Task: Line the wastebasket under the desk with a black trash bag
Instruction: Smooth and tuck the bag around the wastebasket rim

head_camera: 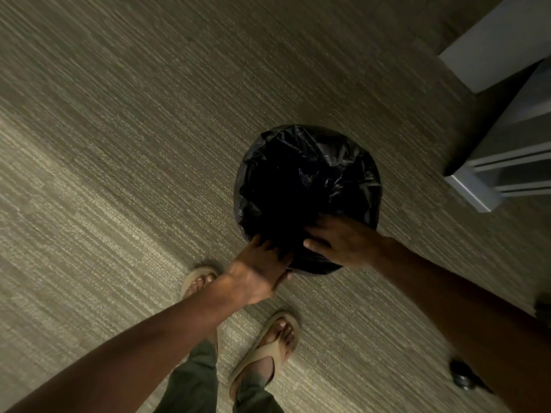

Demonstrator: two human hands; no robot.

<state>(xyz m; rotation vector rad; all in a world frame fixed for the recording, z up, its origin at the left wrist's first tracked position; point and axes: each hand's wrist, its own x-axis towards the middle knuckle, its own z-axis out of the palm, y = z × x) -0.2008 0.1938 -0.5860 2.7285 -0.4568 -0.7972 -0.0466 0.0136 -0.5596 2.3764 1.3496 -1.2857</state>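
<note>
Forearms: two bare arms are seen reaching down from the lower corners toward the bin.
Left hand (256, 271): placed at the near rim; its fingers (269, 247) are curled over the edge and the black plastic appears to be pinched there, thumb below.
Right hand (343, 242): laid on the rim just right of the left fingers; whether plastic is gripped under it cannot be told, as the fingertips are lost in the dark.
Black trash bag (310, 162): spread inside and folded over the round rim, crinkled and glossy, just beyond both sets of fingers.
Wastebasket (310, 268): stood on the carpet (134, 138), wholly covered by the bag.
Sandals (268, 350): worn on two feet below the fingers.
White furniture (507, 150): seen well right of the fingers, apart from the bin.
</note>
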